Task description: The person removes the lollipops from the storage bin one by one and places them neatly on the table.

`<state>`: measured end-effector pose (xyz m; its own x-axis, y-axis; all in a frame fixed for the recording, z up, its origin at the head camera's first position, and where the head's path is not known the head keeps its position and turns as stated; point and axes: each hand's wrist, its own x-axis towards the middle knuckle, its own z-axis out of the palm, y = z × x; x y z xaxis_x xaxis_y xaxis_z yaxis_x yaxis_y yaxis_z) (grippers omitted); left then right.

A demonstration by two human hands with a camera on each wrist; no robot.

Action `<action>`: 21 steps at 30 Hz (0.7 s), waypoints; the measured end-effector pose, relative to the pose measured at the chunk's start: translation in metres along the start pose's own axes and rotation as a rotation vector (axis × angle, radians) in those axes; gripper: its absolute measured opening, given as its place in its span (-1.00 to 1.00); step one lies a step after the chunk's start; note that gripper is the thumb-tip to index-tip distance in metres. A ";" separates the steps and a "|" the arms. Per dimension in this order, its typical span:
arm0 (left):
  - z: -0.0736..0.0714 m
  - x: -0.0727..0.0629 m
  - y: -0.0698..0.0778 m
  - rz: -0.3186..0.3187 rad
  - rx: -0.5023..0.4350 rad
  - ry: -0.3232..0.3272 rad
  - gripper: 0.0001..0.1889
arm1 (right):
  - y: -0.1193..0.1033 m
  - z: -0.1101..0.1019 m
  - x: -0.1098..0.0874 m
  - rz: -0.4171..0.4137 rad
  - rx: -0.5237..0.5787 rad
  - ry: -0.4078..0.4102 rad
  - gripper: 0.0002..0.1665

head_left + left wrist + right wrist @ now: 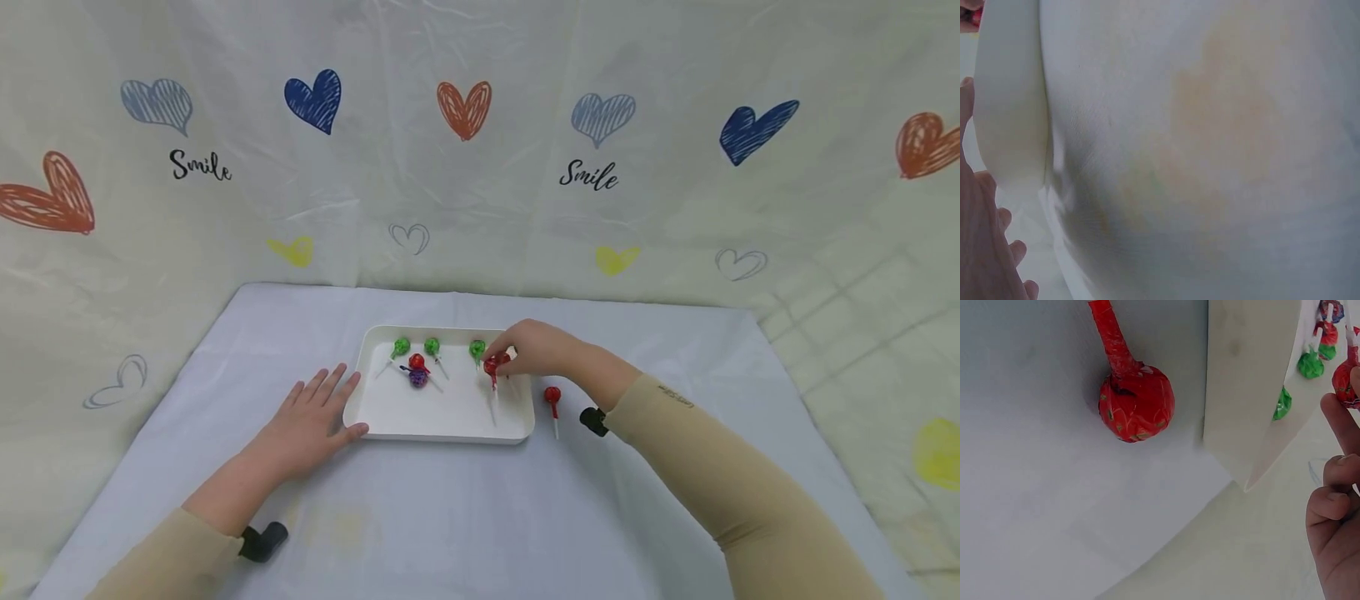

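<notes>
To me this looks like a makeshift booth: heart-printed sheeting (495, 196) hangs at twelve o'clock beyond my white-covered desk (465, 517).

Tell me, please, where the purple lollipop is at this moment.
In the head view, the purple lollipop lies in the left half of the white tray, right beside a red lollipop.

Lollipop wrappers (1138, 406) glossy, crinkled; tray (435, 423) smooth, plastic-looking; tablecloth (480, 517) matt.
</notes>
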<state>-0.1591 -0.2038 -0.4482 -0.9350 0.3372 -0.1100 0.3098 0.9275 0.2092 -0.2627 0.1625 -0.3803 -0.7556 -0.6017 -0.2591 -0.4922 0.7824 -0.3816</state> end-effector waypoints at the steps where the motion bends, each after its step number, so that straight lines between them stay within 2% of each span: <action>1: 0.000 0.000 0.000 0.002 0.000 0.003 -0.04 | 0.002 -0.001 -0.002 0.006 0.011 0.007 -0.69; 9: 0.003 0.002 -0.003 0.007 0.011 0.001 -0.04 | 0.018 -0.006 -0.028 0.087 0.037 0.049 -0.66; 21: 0.002 0.002 -0.002 0.004 0.007 -0.002 -0.05 | 0.061 -0.010 -0.086 0.172 0.056 0.064 -0.63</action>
<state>-0.1609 -0.2047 -0.4505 -0.9335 0.3410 -0.1109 0.3146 0.9273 0.2027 -0.2315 0.2636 -0.3722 -0.8534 -0.4470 -0.2681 -0.3300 0.8615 -0.3860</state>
